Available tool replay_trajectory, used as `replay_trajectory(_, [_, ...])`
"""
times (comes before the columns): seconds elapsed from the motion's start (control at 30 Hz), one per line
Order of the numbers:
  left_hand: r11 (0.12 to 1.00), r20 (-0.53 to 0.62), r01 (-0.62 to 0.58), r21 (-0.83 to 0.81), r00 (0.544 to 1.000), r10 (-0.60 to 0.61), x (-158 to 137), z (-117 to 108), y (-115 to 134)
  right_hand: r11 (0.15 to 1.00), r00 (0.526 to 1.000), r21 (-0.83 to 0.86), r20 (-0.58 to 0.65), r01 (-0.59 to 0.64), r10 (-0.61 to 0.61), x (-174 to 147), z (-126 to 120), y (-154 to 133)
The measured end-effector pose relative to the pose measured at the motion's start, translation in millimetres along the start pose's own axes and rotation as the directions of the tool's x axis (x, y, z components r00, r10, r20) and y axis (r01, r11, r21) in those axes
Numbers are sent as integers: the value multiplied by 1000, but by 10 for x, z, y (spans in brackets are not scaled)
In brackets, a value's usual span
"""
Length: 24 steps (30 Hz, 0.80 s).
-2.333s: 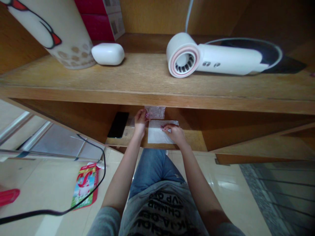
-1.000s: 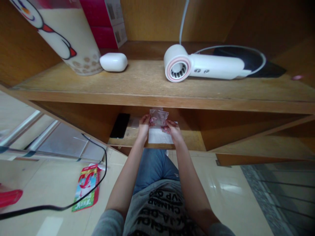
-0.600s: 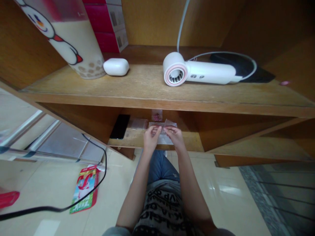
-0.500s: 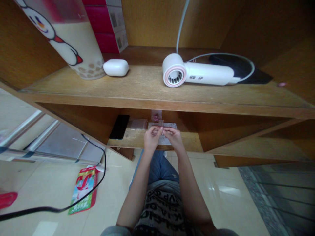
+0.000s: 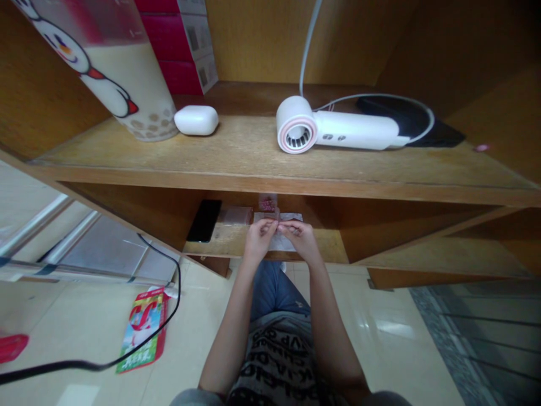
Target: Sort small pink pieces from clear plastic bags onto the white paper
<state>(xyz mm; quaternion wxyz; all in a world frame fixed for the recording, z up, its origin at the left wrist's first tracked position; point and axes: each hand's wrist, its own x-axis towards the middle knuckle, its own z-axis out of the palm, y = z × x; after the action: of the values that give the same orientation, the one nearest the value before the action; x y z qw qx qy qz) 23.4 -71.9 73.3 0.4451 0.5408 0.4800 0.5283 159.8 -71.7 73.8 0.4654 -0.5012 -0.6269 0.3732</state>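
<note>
Both hands meet over the lower shelf (image 5: 220,243), fingertips nearly touching. The left hand (image 5: 258,239) and right hand (image 5: 301,239) have their fingers pinched together on a small clear bag (image 5: 276,224) held between them, just above a white sheet (image 5: 282,242) that lies on the shelf. The bag is too small and too covered by the fingers to tell its long axis or which way its opening points; only a glossy strip shows between the two hands, running roughly left to right. Behind it, further in on the shelf, a second small bag (image 5: 267,203) with pinkish-red contents stands upright, and a flat clear packet (image 5: 236,215) lies to the left of the sheet. A black phone (image 5: 204,220) lies at the shelf's left end, its long axis running front to back. On the upper shelf (image 5: 236,158) a white hair dryer (image 5: 338,128) lies on its side, nozzle toward the camera, handle pointing right, near a white case (image 5: 196,120) and a large printed cup (image 5: 122,73).
</note>
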Motion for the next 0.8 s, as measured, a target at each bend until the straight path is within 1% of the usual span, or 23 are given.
replay_trajectory(0.1, [1000, 30, -4, 5, 1000, 4, 0, -3, 0, 998, 999, -63, -33, -14, 12, -3, -16, -67])
replay_trajectory(0.2, [991, 51, -68, 112, 997, 63, -2, -11, 31, 993, 999, -118, -46, -11, 6, -3, -28, -89])
replay_trajectory(0.33, [954, 58, -150, 261, 989, 140, -3, -17, 56, 987, 1000, -160, 27, 19, -15, -9, -35, -42])
replay_trajectory(0.4, [949, 71, -159, 271, 987, 145, -3, -15, 41, 987, 998, -160, 62, 22, -12, -13, -30, -17])
replay_trajectory(0.47, [958, 87, -150, 243, 987, 132, -4, -12, 17, 985, 998, -170, 70, 18, -6, -16, -20, -7])
replay_trajectory(0.57, [969, 95, -133, 208, 989, 115, -12, -6, -9, 973, 997, -230, 73, 23, -7, -19, -6, -17])
replay_trajectory(0.7, [955, 86, -151, 256, 987, 133, -34, -3, 6, 948, 996, -317, 86, 25, 2, -26, -4, -47])
replay_trajectory(0.8, [937, 85, -162, 310, 986, 142, -57, 4, 37, 936, 996, -350, 85, 33, -3, -34, -6, -61])
